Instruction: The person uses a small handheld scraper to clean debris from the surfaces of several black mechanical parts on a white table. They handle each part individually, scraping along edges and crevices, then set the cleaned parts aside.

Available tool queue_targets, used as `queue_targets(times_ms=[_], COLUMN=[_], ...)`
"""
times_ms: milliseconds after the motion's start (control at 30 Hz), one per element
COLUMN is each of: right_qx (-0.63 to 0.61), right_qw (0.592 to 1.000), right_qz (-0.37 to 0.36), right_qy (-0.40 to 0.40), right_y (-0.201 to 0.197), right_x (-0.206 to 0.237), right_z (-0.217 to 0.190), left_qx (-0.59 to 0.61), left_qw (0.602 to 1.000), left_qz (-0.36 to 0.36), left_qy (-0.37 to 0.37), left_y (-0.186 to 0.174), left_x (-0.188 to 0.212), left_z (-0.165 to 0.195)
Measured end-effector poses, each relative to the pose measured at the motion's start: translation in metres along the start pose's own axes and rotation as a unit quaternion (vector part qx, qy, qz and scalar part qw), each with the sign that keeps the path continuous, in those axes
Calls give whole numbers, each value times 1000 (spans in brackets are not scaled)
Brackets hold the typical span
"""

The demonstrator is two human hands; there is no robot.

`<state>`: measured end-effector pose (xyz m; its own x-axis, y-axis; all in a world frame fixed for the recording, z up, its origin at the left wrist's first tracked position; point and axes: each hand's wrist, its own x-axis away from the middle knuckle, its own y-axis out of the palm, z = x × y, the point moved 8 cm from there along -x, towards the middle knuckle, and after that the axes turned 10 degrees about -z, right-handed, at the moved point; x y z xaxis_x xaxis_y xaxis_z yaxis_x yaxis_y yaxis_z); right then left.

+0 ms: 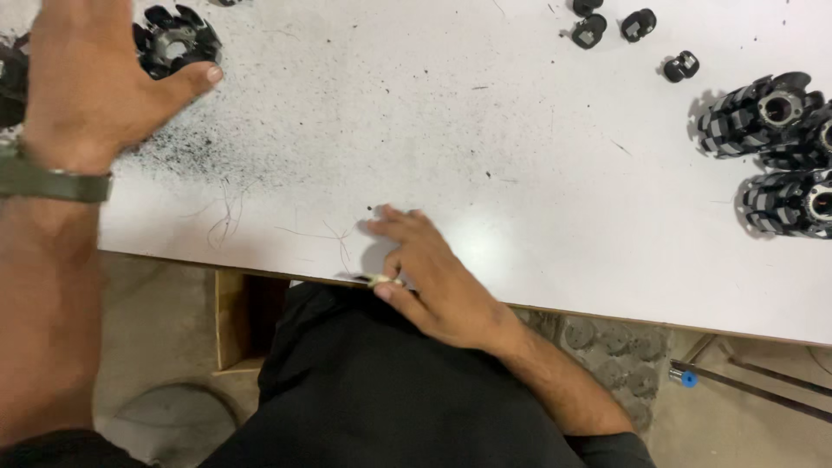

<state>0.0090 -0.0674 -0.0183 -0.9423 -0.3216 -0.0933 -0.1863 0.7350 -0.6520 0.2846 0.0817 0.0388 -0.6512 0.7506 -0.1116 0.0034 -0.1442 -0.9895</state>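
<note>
While black dust speckles the white table (537,156) | left hand (87,78) fingers spread, thumb beside a black finned rotor (178,39), half hidden | right hand (433,277) at table edge, thumb and forefinger pinching a small pale piece (381,280), perhaps wire | three rotors (780,156) far right, cut off

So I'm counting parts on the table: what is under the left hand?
A black toothed round part pokes out past the left hand on the white table. Whatever else lies beneath the palm is covered.

The person is wearing a dark olive watch strap (54,183) on the left wrist, and black trousers (381,390).
</note>
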Motion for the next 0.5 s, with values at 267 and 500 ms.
queue_targets(times_ms=[267,500], right_qx=[-96,-71], right_qw=[981,968], right_qz=[146,190], right_qy=[87,148], right_y=[-31,-43], right_x=[29,61], right_z=[18,34], left_qx=[77,26], left_qw=[984,982], left_qz=[-147,17], left_qy=[-59,-185], left_y=[59,23], left_x=[3,51], left_z=[67,-18])
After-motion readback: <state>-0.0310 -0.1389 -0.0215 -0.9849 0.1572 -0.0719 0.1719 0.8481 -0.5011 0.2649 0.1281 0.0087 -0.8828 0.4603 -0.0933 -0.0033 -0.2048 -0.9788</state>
